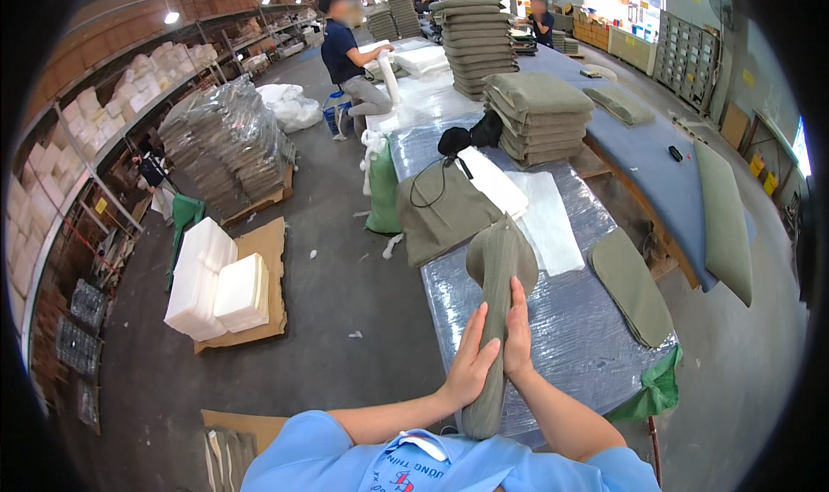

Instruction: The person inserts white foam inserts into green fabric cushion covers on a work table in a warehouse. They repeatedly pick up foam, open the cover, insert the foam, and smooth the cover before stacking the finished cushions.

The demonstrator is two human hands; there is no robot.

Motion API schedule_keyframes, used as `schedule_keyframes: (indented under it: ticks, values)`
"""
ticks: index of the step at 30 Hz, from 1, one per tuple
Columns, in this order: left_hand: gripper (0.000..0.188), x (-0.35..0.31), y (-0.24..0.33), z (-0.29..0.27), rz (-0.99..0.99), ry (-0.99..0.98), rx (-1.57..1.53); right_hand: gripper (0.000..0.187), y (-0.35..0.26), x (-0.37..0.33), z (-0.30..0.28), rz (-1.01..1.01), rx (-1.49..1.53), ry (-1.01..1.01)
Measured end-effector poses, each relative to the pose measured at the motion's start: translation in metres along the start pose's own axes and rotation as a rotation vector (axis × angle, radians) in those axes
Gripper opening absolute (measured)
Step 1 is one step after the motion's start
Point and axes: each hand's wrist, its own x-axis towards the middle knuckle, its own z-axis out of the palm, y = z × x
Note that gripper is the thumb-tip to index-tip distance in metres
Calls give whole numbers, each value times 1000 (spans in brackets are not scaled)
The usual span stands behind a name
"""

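Note:
An olive-green fabric cushion (pixel 496 276) stands on its narrow edge in front of my chest, its near end close to my shirt. My left hand (pixel 471 358) presses flat on its left face, and my right hand (pixel 518 332) lies flat on its right face, fingers pointing away from me. The cushion is held between the two palms. Beyond it, an olive cover (pixel 445 215) lies flat on the plastic-wrapped table (pixel 561 345), beside white padding sheets (pixel 548 220). Another flat olive piece (pixel 630 286) rests by the table's right edge.
Cushion stacks (pixel 535 116) rise farther along the table, near a black item (pixel 466 136). A green bag (pixel 382 185) stands at its left side. White foam blocks (pixel 237 289) sit on cardboard on the floor. A blue table (pixel 643 138) runs along the right. A co-worker (pixel 345 56) stands at the far left of the table.

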Motion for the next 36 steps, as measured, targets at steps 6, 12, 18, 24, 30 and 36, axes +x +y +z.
schedule_keyframes:
  ticks: [6,12,18,24,30,36]
  values:
    - [69,3,4,5,-31,-29,-2,75,1,0,-8,-2,17,4]
    - [69,-14,9,3,-73,-55,-139,75,3,-13,-8,34,55,-5]
    - [73,-70,8,-11,-28,-93,-214,74,17,-43,-7,73,-66,-67]
    - [72,-72,1,-21,-24,-70,-396,76,20,-97,-23,110,-255,-220]
    - [67,-35,13,-1,-19,5,-369,86,-20,-98,-14,-29,-216,-182]
    - [63,48,33,18,-105,161,-582,75,-24,-20,-27,32,-36,-50]
